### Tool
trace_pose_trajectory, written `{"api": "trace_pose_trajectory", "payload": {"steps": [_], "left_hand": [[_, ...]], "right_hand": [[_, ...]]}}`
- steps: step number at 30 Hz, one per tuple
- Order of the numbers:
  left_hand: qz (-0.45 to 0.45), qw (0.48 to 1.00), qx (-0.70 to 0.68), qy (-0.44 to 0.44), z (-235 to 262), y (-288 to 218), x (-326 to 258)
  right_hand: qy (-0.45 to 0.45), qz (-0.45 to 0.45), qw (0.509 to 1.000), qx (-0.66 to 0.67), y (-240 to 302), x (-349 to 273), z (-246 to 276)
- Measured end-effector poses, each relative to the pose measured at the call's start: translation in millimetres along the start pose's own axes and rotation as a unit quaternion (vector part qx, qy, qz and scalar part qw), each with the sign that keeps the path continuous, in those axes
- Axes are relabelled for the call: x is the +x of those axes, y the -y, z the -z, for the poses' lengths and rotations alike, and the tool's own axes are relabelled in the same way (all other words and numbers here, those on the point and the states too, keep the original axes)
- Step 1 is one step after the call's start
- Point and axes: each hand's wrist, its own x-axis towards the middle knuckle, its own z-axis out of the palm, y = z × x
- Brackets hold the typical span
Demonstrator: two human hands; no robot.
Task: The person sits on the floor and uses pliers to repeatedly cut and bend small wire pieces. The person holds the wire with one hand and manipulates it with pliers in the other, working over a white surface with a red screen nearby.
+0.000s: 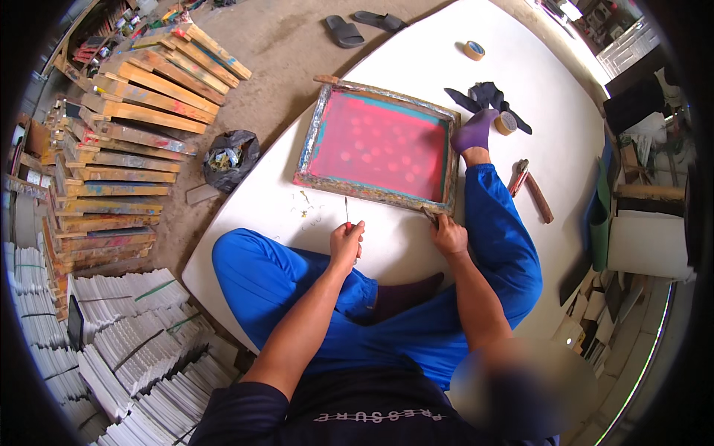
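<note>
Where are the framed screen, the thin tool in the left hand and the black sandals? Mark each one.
Framed screen [379, 145], head view: on its pink surface.
Thin tool [348, 224], head view: on its red part.
Black sandals [345, 32], head view: on the left one's strap.

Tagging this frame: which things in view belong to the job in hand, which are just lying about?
Job, likely:
- framed pink screen, right hand at its near edge
- red-handled tool in left hand
- perhaps the pliers

Apparently lying about:
- tape rolls
- sandals
- black cloth
- black bag
</note>
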Motion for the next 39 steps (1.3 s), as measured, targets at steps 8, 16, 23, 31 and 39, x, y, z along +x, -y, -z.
{"api": "trace_pose_trajectory", "payload": {"steps": [8, 16, 23, 31, 39], "left_hand": [[0.007, 0.997, 0.004, 0.080, 0, -8, -2], [0.060, 0.993, 0.013, 0.100, 28, -36, -2], [0.105, 0.991, -0.033, 0.082, 40, -45, -1], [0.028, 0.993, -0.037, -0.111, 48, -26, 18], [0.035, 0.965, -0.094, -0.241, 49, -25, 30]], "right_hand": [[0.029, 0.082, 0.993, 0.080, 73, -4, 31], [0.135, 0.120, 0.975, 0.130, 141, -2, 42], [0.183, 0.116, 0.961, 0.169, 156, 4, 36], [0.303, -0.129, 0.837, 0.438, 141, -7, 20], [0.200, -0.376, 0.726, 0.540, 91, -5, 22]]}}
